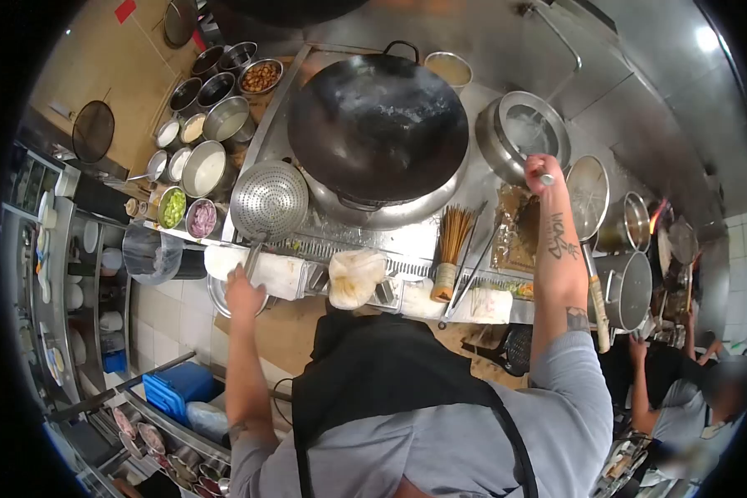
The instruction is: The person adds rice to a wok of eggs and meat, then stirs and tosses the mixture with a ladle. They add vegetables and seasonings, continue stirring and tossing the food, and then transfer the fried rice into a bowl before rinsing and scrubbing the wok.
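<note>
My right hand [543, 173] is closed around a long-handled ladle [547, 179], whose handle end sticks out of my fist. It is held over the rim of a steel pot [494, 141] of water at the right; its head is hard to make out. At the front left, my left hand [243, 292] is on the handle of a perforated skimmer [269, 199], the fingers closed about its lower end. The skimmer's round head lies left of a large black wok [378, 133]. Dark and bare inside, the wok sits tilted on the stove.
Sauce pots [204, 168], chopped green vegetable [173, 208] and chopped onion [201, 219] stand at left. Folded cloths [357, 278], a bamboo brush [452, 249] and tongs [473, 274] line the front edge. A wire strainer [588, 195] is at right. Another person [681, 407] stands lower right.
</note>
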The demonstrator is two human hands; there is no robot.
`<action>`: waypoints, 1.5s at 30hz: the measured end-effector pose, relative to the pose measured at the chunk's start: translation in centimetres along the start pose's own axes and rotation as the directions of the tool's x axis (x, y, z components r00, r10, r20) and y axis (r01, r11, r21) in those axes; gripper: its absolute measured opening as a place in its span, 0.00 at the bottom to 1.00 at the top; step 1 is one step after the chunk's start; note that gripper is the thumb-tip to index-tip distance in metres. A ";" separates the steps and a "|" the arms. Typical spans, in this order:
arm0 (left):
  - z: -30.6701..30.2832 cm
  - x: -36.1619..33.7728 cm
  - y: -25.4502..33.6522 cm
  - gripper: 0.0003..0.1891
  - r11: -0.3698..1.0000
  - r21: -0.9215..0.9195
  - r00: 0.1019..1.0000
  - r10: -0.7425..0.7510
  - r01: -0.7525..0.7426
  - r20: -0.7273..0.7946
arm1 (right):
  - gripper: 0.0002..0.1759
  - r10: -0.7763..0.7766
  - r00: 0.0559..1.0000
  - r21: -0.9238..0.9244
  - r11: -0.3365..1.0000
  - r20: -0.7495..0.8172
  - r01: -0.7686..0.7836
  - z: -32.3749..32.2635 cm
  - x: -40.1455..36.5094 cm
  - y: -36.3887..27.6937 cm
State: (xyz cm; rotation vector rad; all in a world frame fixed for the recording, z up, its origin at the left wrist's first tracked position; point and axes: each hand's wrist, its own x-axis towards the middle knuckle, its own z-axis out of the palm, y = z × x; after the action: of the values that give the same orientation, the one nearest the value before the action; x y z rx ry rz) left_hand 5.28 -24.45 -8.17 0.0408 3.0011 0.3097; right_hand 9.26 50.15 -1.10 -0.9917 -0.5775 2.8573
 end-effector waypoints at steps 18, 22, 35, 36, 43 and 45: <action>-14.5 3.4 6.6 0.31 0.669 -0.742 0.849 0.413 -0.038 0.329 | 0.03 -0.200 0.961 0.239 0.959 0.189 0.152 15.1 -21.7 5.2; -10.0 7.7 15.8 0.33 0.694 -0.719 0.772 0.478 -0.038 0.420 | 0.22 -0.144 0.932 0.250 0.966 0.334 0.060 15.8 -25.2 9.5; -4.2 16.0 11.1 0.13 0.791 -0.445 0.885 0.466 -0.419 -0.005 | 0.23 -0.223 0.972 -0.535 0.813 0.077 0.229 16.4 -25.8 22.3; 0.1 18.0 7.9 0.10 0.869 -0.230 0.883 0.464 -0.438 0.069 | 0.25 -0.279 0.960 -0.608 0.756 0.036 0.243 16.5 -25.8 22.2; 7.7 14.5 3.1 0.09 0.931 0.072 0.915 0.335 -0.359 0.224 | 0.11 -0.578 0.813 -0.828 0.491 -0.078 0.270 13.6 -22.3 15.5; 9.0 14.6 2.4 0.08 0.910 0.106 0.911 0.384 -0.401 0.153 | 0.09 -0.655 0.751 -0.899 0.375 -0.084 0.227 12.2 -19.9 13.0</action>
State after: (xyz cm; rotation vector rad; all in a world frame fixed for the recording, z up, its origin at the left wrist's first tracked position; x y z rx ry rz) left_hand -8.01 -19.71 -18.15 0.6607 2.8571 0.1313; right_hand 18.38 30.60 14.56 -1.2102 -1.9448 1.6264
